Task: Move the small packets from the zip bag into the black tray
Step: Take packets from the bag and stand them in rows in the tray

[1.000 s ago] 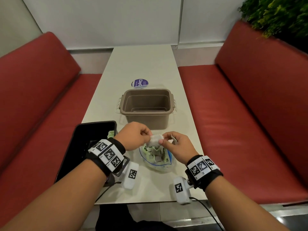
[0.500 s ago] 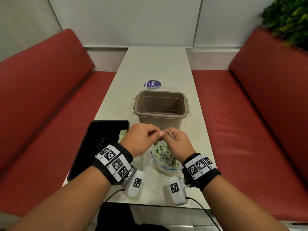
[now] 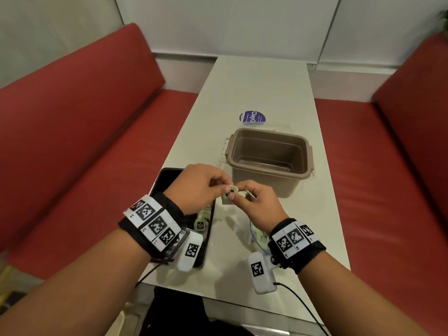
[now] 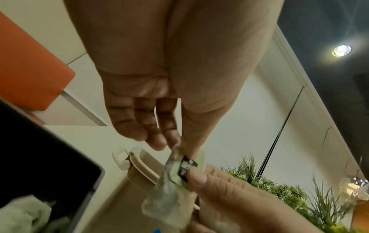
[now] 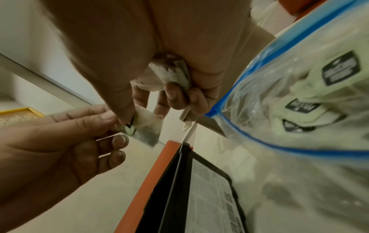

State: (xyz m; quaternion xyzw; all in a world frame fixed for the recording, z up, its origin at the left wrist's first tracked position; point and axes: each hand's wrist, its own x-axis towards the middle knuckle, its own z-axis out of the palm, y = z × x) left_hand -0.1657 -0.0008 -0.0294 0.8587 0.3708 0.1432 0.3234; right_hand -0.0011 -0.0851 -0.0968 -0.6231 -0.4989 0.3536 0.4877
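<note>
Currently both left hand (image 3: pixel 201 187) and right hand (image 3: pixel 260 204) pinch one small pale-green crinkly plastic packet (image 3: pixel 229 194) midair; looks light, floppy, slippery, best gripped by its edge.

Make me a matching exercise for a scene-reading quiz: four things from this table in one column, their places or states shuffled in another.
1. pale green small packet
2. clear blue-zip bag
3. flat black tray
4. brown plastic tub

a. standing empty behind the hands
b. lying under the right wrist
c. pinched between both hands
d. at the table's left edge, packets inside

Pairs: 1-c, 2-b, 3-d, 4-a
</note>
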